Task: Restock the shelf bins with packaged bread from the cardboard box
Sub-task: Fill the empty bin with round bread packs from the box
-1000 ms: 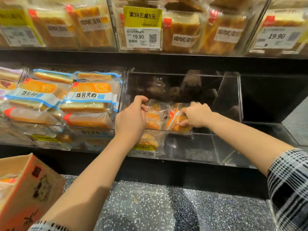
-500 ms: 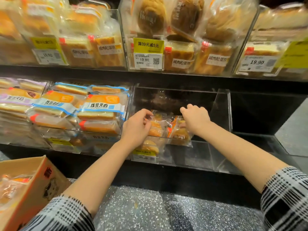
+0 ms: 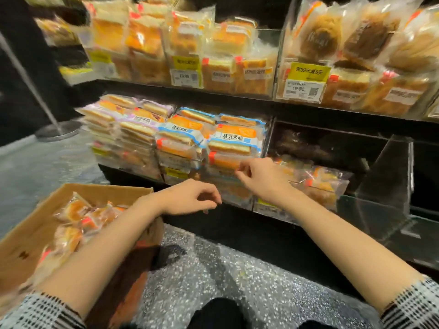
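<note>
1. Packaged bread (image 3: 71, 224) sitting loose in the cardboard box (image 3: 21, 243) at lower left, on the floor. A few matching packs (image 3: 320, 184) already lying in the clear bin (image 3: 384, 176) on the low shelf, right of the full blue-label stack (image 3: 235, 138). Plenty of room left in there, so probably early-to-mid in the restock.

2. Risk one: packs piled at the bin's front lip, so could slide out over the low front wall if the next load gets dropped on top instead of pushed toward the back.

3. Risk two: soft buns in thin crinkly film. Easy to squash or tear with a hard grab from the box, especially grabbing several at once.

4. Risk three: open box flap right beside the left forearm. Could snag the checked sleeve (image 3: 40, 312) and tip or drag the box.

5. Left hand (image 3: 190, 198): empty, fingers loosely curled, hanging in the air just past the box's far corner, touching nothing.

6. Right hand (image 3: 263, 176): also empty by the look of it, fingers relaxed and half bent, hovering in front of the shelf edge near the bin's left side. Frame's pretty blurry, so can't tell if a fingertip brushes the packs behind.
</note>
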Tool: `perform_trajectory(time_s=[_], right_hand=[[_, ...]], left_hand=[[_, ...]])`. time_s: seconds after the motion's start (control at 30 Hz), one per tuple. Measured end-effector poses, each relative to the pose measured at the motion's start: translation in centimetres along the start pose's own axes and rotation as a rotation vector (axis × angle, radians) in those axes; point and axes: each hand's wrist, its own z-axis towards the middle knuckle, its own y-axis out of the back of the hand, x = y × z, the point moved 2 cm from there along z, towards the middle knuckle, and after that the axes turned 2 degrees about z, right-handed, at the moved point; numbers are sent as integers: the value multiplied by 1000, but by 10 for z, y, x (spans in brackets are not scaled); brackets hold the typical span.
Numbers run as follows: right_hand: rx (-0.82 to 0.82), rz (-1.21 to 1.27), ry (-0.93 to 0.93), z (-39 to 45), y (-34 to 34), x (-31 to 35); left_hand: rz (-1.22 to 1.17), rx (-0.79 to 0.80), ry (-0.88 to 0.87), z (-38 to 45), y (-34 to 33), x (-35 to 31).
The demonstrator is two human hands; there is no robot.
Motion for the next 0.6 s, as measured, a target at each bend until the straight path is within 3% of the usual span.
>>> perform_trajectory(time_s=[0.2, 0.43, 0.6], right_hand=[[216, 135, 140, -1, -79, 85], [420, 208, 354, -20, -165, 175], [548, 197, 383, -30, -207, 203]], left_hand=[[115, -40, 220, -99, -2, 76], [-8, -152, 507, -226, -40, 155], [-63, -276, 788, -274, -80, 195]])
